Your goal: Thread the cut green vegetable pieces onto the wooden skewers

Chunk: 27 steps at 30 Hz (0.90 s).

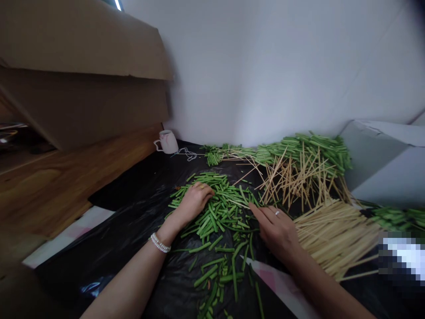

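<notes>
Cut green stem pieces (212, 217) lie in a loose pile on a black plastic sheet (133, 248). My left hand (194, 203) rests at the pile's left side, fingers curled down among the pieces; what they hold, if anything, is hidden. On the right of the pile, my right hand (277, 228) pinches a thin wooden skewer (238, 203) that points left over the pieces. Just beyond my right wrist lies a thick stack of bare wooden skewers (335, 235). Further back, skewers threaded with rows of green pieces (299, 150) are heaped with their bare ends toward me.
A pinkish-white mug (167, 141) stands at the back left, beside a tangled thin cord (187, 153). A large cardboard box (86, 75) rises on the left. A pale box (385, 164) stands at the right, with more green pieces (392, 218) before it. A white wall closes the back.
</notes>
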{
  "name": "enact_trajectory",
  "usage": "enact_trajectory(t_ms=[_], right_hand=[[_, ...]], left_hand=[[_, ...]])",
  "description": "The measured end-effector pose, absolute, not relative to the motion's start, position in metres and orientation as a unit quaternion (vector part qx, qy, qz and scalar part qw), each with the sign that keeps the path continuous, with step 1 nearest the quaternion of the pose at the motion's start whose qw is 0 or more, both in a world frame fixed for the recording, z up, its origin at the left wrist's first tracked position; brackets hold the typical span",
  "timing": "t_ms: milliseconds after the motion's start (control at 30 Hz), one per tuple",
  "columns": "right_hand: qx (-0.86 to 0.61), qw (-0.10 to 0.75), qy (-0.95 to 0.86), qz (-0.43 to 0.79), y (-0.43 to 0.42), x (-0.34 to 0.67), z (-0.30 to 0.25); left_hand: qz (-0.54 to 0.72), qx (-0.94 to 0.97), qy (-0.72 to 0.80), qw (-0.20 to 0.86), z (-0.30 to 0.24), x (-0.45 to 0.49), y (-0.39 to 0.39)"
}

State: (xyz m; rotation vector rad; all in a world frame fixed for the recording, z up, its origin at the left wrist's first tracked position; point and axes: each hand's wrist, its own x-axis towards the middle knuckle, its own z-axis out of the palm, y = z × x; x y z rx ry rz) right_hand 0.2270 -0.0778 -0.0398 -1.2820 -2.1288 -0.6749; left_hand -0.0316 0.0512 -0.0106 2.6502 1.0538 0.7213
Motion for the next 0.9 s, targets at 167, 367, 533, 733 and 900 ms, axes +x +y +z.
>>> enact_trajectory(t_ms=[167,367,533,733,900], right_hand=[[-0.484,0.287,-0.778,-0.281,-0.081,0.223,-0.037],[-0.463,0.303,-0.792,-0.260,-0.084,0.222,-0.032],[-0.469,0.295,-0.790,-0.263,-0.088,0.223,-0.029],[-0.467,0.270,-0.793,-0.283,-0.090,0.221,-0.027],[-0.467,0.267,-0.794,-0.284,-0.089,0.222,-0.027]], left_hand=[[0.413,0.759,0.401,0.303,-0.003,-0.023,0.045],[0.428,0.490,0.337,0.681,-0.002,-0.013,0.034],[0.404,0.447,0.331,0.726,0.001,-0.011,0.029],[0.394,0.457,0.339,0.722,0.000,-0.007,0.026],[0.391,0.477,0.334,0.713,-0.003,-0.004,0.023]])
